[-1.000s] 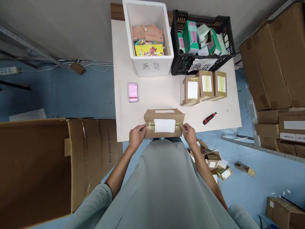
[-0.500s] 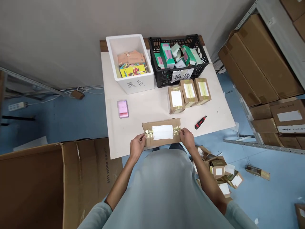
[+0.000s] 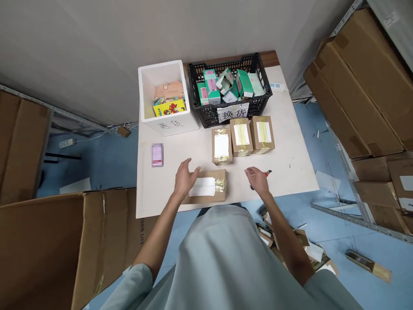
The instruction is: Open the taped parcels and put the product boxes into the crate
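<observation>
Taped box (image 3: 206,187) partly beneath left hand (image 3: 184,179), thumb and fingers apart

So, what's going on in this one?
A person stands at a white table. Their left hand is at a taped brown cardboard box, contact unclear; their right hand partly hides a black-and-red utility knife, grip unclear. Three more brown cardboard boxes stand beyond, in front of a black plastic crate.

the carton (image 3: 211,174) is brown, its label (image 3: 205,187) white.

Table (image 3: 287,172), front carton (image 3: 206,186), three rear cartons (image 3: 241,137), white bin (image 3: 180,127), black crate (image 3: 205,115), pink rectangle (image 3: 157,155), cutter (image 3: 267,173)
</observation>
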Motion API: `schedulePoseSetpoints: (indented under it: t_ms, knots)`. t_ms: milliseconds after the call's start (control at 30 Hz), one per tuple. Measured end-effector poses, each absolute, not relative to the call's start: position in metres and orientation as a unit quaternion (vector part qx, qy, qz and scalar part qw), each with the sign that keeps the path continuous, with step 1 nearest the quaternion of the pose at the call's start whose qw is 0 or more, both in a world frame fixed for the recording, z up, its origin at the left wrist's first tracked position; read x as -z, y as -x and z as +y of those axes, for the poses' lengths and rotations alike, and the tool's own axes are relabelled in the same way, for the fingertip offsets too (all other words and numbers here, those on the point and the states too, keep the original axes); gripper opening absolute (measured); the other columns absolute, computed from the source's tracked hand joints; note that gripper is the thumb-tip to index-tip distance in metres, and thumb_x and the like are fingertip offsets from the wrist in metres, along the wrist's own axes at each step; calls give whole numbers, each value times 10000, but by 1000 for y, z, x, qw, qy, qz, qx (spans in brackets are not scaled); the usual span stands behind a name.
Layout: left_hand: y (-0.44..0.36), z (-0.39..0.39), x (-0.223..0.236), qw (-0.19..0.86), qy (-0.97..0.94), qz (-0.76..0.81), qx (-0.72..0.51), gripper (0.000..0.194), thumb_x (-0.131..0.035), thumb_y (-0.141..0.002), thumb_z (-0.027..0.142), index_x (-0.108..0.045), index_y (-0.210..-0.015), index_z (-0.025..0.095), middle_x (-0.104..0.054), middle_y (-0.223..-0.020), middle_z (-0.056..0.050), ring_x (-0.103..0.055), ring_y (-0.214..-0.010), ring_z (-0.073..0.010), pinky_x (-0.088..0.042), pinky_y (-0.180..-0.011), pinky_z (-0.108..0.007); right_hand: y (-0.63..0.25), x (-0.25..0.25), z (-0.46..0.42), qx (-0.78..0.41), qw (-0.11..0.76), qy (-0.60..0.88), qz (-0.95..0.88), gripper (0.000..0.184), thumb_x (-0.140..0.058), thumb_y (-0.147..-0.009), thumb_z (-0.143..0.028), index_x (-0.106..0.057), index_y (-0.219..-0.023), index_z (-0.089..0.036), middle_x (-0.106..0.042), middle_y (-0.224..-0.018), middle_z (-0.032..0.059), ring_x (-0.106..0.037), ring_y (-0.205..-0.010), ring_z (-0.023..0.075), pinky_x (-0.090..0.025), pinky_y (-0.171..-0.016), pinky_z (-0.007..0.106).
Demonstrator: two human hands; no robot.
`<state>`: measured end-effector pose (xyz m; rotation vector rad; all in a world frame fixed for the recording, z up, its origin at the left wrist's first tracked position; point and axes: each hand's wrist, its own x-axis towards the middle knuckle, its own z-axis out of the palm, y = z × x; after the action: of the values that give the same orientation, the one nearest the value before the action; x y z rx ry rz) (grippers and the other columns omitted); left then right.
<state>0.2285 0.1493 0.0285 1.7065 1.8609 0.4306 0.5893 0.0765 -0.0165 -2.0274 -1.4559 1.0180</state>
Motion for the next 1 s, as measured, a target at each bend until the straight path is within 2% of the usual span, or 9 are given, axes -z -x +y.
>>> schedulePoseSetpoints:
  t_ms: [133, 200, 267, 400, 500, 733, 833, 933, 1000]
  knots:
    - [-286, 222, -3, 395, -556, 719, -135, 820, -874, -882, 638, -680, -1509, 147, -659, -1627, -262, -648, -1501, -451, -517, -1259, -549, -590, 34, 127, -460, 221, 687, -517, 334, -678, -1092, -432, -791, -1327, -224, -892, -1168, 110, -852, -1086, 276, -640, -1065, 409]
    - [-305, 243, 13, 452, -513, 717, -136, 886, -937, -798, 622, -702, -1469, 94, -681, -1575, -313, -684, -1448, -471, -556, -1204, -554, -572, 43, 145, -532, 229, 654, -487, 399, -641, -1119, -434, -754, -1425, -204, -895, -1098, 92, -860, -940, 243, -668, -988, 386]
    - [-315, 250, 25, 480, -503, 705, -142, 834, -956, -758, 596, -754, -1388, 87, -757, -1463, -294, -758, -1321, -446, -628, -1094, -523, -554, 50, 156, -572, 242, 631, -464, 437, -607, -1138, -445, -722, -1494, -219, -891, -1097, 66, -848, -881, 218, -683, -940, 369]
    - [-316, 234, 34, 507, -512, 674, -163, 637, -942, -745, 529, -840, -1241, 143, -863, -1238, -180, -824, -1046, -352, -683, -973, -477, -535, 56, 157, -566, 275, 614, -476, 486, -577, -1147, -431, -670, -1598, -275, -868, -1302, 53, -841, -1041, 232, -664, -1014, 382]
    - [-307, 219, 34, 518, -514, 659, -184, 647, -910, -755, 521, -843, -1285, 156, -867, -1256, -149, -825, -988, -322, -690, -982, -491, -537, 54, 152, -546, 265, 619, -499, 520, -559, -1146, -417, -659, -1630, -259, -857, -1357, 83, -817, -1178, 277, -629, -1091, 416]
    - [-310, 233, 42, 546, -495, 615, -280, 813, -882, -741, 506, -778, -1453, 129, -774, -1507, -169, -798, -1226, -384, -650, -1129, -557, -541, 46, 172, -542, 276, 615, -502, 608, -499, -1152, -408, -585, -1703, -165, -856, -1324, 126, -799, -1235, 305, -612, -1116, 429]
    - [-322, 246, 47, 553, -480, 621, -278, 761, -874, -744, 439, -784, -1431, 125, -755, -1537, -188, -767, -1297, -396, -658, -1112, -550, -551, 38, 180, -532, 255, 615, -523, 556, -570, -1122, -391, -659, -1636, -198, -848, -1356, 128, -786, -1297, 326, -612, -1148, 466]
    - [-328, 251, 52, 546, -462, 649, -259, 664, -864, -771, 404, -806, -1379, 145, -755, -1532, -197, -762, -1306, -408, -682, -1047, -540, -590, 28, 187, -448, 276, 631, -570, 465, -588, -1123, -481, -786, -1463, -231, -804, -1451, 138, -727, -1402, 339, -577, -1225, 504]
    - [-328, 252, 54, 541, -458, 658, -254, 637, -862, -784, 402, -808, -1367, 150, -759, -1518, -202, -748, -1336, -412, -685, -1039, -530, -631, 25, 195, -331, 312, 692, -560, 550, -562, -1132, -543, -746, -1505, -183, -685, -1618, 186, -585, -1569, 353, -469, -1336, 554]
